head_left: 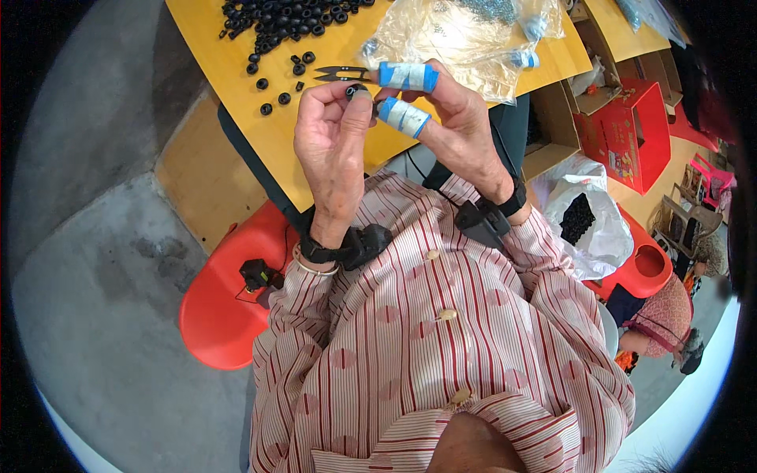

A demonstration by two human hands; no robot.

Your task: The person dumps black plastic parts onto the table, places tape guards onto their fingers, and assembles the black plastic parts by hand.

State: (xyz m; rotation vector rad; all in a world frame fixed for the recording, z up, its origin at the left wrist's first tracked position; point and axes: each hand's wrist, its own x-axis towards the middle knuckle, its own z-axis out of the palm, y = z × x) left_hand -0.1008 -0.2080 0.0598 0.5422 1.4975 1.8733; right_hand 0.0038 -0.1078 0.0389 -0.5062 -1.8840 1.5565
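My left hand point(333, 154) is closed, pinching a small round black rubber-like piece point(355, 91) between thumb and fingertips. Beside it, my right hand point(464, 126) is closed around a pair of dark thread snips point(344, 74). The blades point left and stand apart, just above the black piece. Blue and white wraps point(407, 76) cover the ends of my right thumb and forefinger and hide part of the snips. Several loose black pieces point(262, 83) lie on the yellow table point(229, 67), left of my hands.
A heap of black pieces point(280, 24) covers the table's far left. Clear plastic bags point(441, 35) lie beyond my right hand. At right are a red box point(631, 138), a white bag point(599, 229) of black pieces and a red stool point(650, 260). Another red stool point(225, 307) stands left.
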